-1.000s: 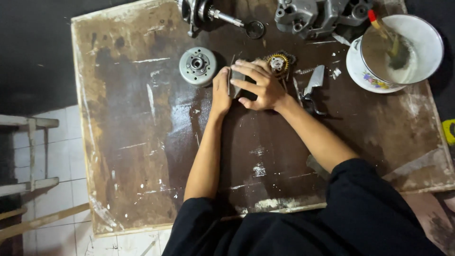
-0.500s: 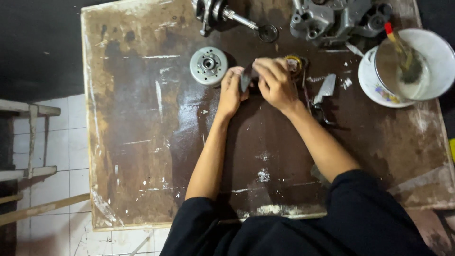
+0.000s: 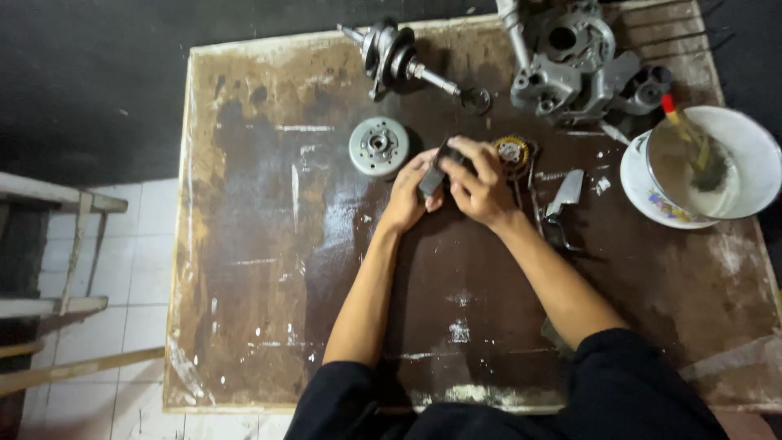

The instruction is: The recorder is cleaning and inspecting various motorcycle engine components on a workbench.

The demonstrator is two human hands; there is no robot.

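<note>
My left hand (image 3: 406, 193) and my right hand (image 3: 477, 184) meet over the middle of a stained brown table (image 3: 261, 269). Together they grip a small dark part (image 3: 433, 173), held just above the tabletop. A round grey metal disc (image 3: 379, 146) lies just left of my left hand. A small round part with a yellow-orange rim (image 3: 511, 151) lies just right of my right hand.
A crankshaft (image 3: 405, 61) lies at the table's far edge. A grey engine casing (image 3: 577, 65) sits at the far right. A clear container with a red-handled brush (image 3: 699, 160) stands in a white bowl (image 3: 757, 155). Metal tools (image 3: 564, 195) lie right of my wrist.
The view has shifted, so the table sits further right in frame. Both hands stay together on the small dark part, turning it slightly.
</note>
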